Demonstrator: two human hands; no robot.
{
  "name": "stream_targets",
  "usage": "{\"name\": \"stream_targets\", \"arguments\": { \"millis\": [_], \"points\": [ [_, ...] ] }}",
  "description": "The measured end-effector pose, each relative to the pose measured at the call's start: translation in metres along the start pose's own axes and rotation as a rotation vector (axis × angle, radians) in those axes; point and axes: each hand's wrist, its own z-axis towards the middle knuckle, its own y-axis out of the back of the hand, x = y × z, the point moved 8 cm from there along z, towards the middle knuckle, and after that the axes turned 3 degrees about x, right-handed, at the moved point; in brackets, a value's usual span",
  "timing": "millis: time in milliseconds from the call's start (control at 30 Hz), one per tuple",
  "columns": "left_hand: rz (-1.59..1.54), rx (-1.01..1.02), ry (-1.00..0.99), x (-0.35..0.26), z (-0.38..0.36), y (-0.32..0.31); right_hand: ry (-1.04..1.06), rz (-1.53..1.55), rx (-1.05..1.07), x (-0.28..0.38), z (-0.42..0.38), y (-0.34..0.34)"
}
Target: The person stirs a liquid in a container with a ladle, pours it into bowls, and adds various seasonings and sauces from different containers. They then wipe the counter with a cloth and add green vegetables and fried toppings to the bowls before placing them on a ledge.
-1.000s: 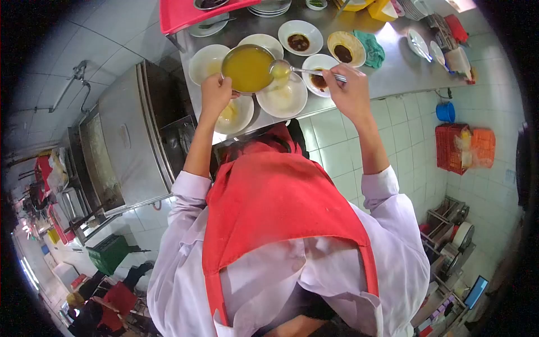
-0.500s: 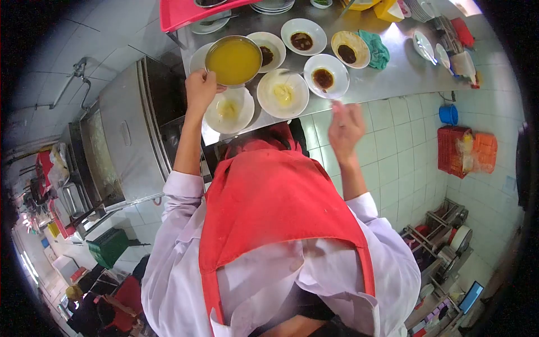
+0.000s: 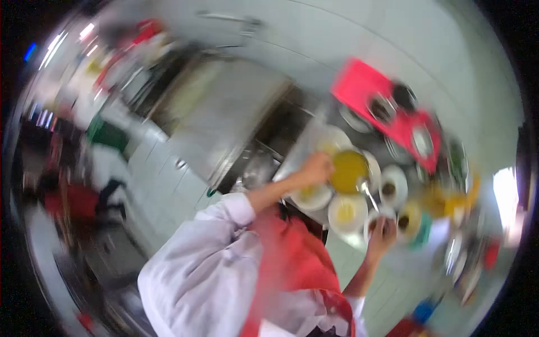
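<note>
My left hand [image 3: 317, 167] grips the rim of a round metal bowl of yellow liquid [image 3: 349, 173], held over the white bowls. In my right hand [image 3: 383, 231] is a spoon [image 3: 369, 194], its head at the metal bowl's right edge. Just below lies a white bowl with a pale yellow dollop [image 3: 347, 213]; another white bowl [image 3: 311, 197] sits under my left wrist. To the right are a white bowl with dark sauce [image 3: 393, 188] and a yellowish bowl [image 3: 410, 220]. My right hand partly hides one more white bowl [image 3: 371, 223]. Motion blurs the whole view.
A red tray [image 3: 359, 84] carrying several dishes stands at the back of the steel counter. A green cloth [image 3: 422, 231] lies right of the bowls. Steel kitchen equipment [image 3: 230, 106] stands to the left. A person in red [image 3: 73, 202] is at the far left.
The camera view has turned to the left and tilted. My right hand has come up over the bowls, bringing the spoon's head to the metal bowl. My left hand still holds that bowl.
</note>
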Motion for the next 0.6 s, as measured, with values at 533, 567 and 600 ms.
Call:
{"name": "stream_targets", "arguments": {
  "millis": [533,567,600],
  "points": [
    [0.018,-0.421,-0.061,-0.031,0.002,0.071,0.462,-0.28,0.225,0.12,0.102,-0.099],
    [0.07,-0.369,0.001,-0.036,0.005,0.076,0.463,-0.284,0.229,0.119,0.109,-0.1],
    [0.068,-0.369,0.003,-0.042,0.007,0.082,0.434,-0.246,0.278,0.113,0.117,-0.106]
  ]
}}
